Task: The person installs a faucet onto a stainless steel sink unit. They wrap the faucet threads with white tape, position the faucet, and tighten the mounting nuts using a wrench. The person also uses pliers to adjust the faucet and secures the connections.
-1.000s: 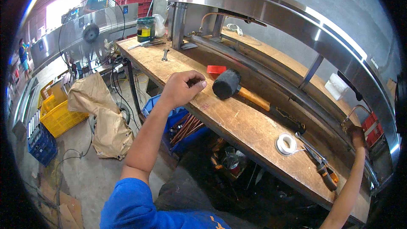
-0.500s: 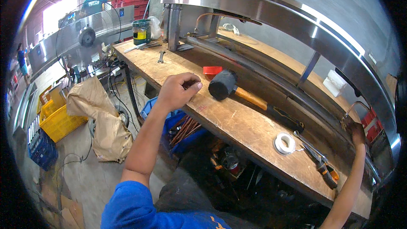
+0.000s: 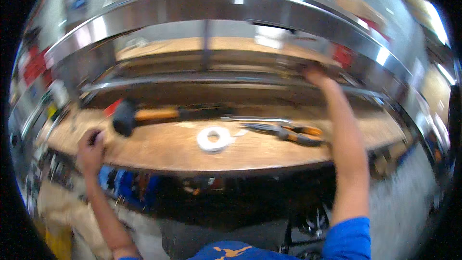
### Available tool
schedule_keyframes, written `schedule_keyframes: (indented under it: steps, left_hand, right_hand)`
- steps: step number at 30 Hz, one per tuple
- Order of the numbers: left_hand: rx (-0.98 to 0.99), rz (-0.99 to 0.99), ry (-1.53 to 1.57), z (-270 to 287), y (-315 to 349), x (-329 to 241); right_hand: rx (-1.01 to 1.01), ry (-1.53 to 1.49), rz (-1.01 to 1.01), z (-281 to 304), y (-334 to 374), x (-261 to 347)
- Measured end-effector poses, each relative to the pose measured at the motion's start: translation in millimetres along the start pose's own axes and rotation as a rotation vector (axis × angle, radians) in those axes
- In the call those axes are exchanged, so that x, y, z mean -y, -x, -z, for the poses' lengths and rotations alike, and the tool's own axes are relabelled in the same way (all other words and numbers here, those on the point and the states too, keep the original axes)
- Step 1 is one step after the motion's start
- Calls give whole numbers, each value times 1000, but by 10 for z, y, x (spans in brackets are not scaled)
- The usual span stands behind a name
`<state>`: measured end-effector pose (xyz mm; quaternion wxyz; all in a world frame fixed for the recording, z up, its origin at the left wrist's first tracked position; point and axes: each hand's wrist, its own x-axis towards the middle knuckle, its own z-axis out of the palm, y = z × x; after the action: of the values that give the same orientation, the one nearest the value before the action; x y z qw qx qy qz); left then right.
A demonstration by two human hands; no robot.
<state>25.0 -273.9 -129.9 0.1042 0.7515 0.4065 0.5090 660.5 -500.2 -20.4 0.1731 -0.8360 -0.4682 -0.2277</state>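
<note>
My left hand is over the bench's left front, its fingers curled; whether anything is in them is hidden. Just right of it lies a mallet with a black head and wooden handle, a red thing behind its head. My right hand reaches under the steel frame to the far right, beside its lower pipe; blur hides its fingers and what they touch. Between my arms lie a white tape roll, pliers with orange and black handles, and a thin metal wrench.
The steel frame spans the wooden bench. A white block stands behind it, with a red thing to its right. Below the bench's left part is a blue bin. Tan sheeting lies at the lower left.
My view has swung to the right, so the bench now runs across the picture. My right hand stays by the pipe under the frame; my left hand stays curled near the mallet head.
</note>
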Motion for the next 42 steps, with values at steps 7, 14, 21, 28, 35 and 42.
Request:
schedule_keyframes:
  steps: [7,14,21,28,35,42]
  left_hand:
    - [79,16,55,12,-98,157]
    - [97,-11,92,-16,-129,237]
    - [56,47,104,-49,-184,411]
    - [131,83,196,9,-224,491]
    - [134,-61,322,-28,-83,-16]
    - [430,-440,548,-231,-17,-1337]
  right_hand:
    - [151,-65,-131,276,76,325]
    - [155,-107,-151,437,208,409]
    - [188,-108,-165,417,195,375]
    - [165,-113,-127,400,173,351]
    - [113,-87,-26,691,607,173]
    - [-70,-57,-126,858,1947,-1012]
